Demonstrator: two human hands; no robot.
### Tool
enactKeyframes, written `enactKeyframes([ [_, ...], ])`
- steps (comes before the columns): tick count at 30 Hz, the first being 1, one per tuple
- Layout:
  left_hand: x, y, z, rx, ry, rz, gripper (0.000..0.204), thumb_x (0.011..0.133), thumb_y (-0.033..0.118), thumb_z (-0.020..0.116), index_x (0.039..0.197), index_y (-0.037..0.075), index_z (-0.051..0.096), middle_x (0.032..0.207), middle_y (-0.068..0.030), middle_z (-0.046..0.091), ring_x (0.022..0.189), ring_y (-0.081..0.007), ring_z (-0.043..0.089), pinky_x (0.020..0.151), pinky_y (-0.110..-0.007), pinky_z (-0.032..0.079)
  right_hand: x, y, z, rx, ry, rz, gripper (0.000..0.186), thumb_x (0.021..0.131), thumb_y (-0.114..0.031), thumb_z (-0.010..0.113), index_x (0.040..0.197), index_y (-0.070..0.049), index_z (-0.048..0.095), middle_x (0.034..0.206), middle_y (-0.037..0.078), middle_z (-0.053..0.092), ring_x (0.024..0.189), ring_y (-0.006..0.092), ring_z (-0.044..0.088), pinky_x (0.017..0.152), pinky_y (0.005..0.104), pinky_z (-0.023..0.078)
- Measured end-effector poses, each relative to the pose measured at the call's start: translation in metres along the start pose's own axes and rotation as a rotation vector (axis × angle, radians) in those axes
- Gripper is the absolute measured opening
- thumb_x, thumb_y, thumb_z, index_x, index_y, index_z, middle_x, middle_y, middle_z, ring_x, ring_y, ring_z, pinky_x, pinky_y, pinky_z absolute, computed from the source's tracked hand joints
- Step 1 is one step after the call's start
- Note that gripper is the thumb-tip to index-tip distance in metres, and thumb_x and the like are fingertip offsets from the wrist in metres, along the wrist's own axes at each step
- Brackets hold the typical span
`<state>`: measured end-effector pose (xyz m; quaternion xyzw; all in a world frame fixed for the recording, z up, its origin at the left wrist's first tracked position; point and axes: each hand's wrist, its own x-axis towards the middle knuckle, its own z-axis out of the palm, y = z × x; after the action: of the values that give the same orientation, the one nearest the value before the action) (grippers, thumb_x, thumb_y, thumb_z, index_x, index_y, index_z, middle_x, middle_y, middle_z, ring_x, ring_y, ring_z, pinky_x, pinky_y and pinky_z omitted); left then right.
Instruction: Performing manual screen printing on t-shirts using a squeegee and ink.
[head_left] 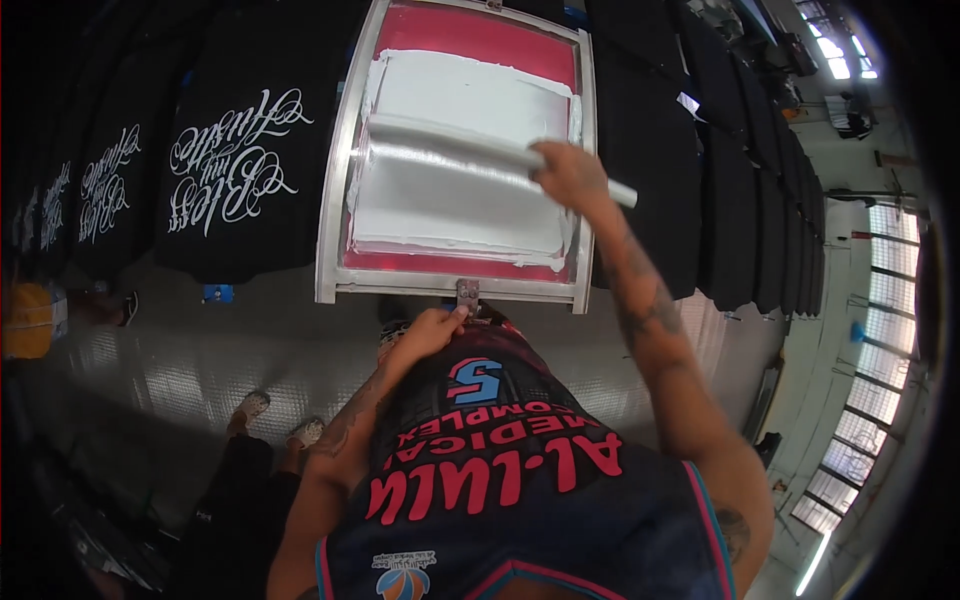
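Head: gripping probably stiff scraper (450,145) near 3-o'clock end with right hand (574,178); touching 6-o'clock clamp (467,293) with left hand (432,332), clasp unclear.

From the wearer's head, the camera looks steeply down over the shirt (500,470) at a nearby frame (400,284), taking in windows (870,400) rightward.

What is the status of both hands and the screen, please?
Right hand grips silver bar across white-coated screen. Left hand at front bracket. No obstruction visible.
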<state>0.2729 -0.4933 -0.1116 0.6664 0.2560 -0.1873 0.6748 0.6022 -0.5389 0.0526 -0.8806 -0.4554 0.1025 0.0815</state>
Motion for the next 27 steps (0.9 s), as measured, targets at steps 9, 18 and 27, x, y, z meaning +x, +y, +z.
enactKeyframes([
  [9, -0.005, 0.08, -0.1, 0.253, 0.606, 0.235, 0.022, 0.096, 0.017, 0.061, 0.113, 0.003, 0.064, 0.105, -0.015, 0.066, 0.091, -0.0222, 0.064, 0.075, -0.035, 0.052, 0.149, 0.073, 0.073, -0.215, 0.301, -0.219, 0.022, 0.081, -0.013, 0.063, 0.102, -0.013, 0.067, 0.099, 0.009, 0.068, 0.095, 0.0312, 0.066, 0.083, 0.0478, 0.052],
  [18, 0.055, 0.14, -0.201, 1.215, 0.635, 0.737, 0.037, 0.072, 0.002, 0.069, 0.108, 0.01, 0.067, 0.102, -0.0032, 0.067, 0.093, -0.026, 0.058, 0.089, -0.044, 0.042, -0.033, 0.03, 0.074, -0.064, 0.23, -0.119, 0.031, 0.074, -0.028, 0.075, 0.103, -0.016, 0.069, 0.099, 0.003, 0.066, 0.094, 0.0252, 0.06, 0.082, 0.0443, 0.043],
  [27, -0.052, 0.12, -0.147, 0.989, 0.553, 0.664, 0.041, 0.058, -0.001, 0.073, 0.099, 0.008, 0.071, 0.091, -0.0045, 0.066, 0.087, -0.0278, 0.057, 0.081, -0.041, 0.042, -0.178, 0.027, 0.056, 0.019, 0.273, 0.084, 0.029, 0.064, -0.01, 0.073, 0.093, -0.014, 0.072, 0.094, 0.003, 0.066, 0.094, 0.0279, 0.061, 0.085, 0.0432, 0.045],
])
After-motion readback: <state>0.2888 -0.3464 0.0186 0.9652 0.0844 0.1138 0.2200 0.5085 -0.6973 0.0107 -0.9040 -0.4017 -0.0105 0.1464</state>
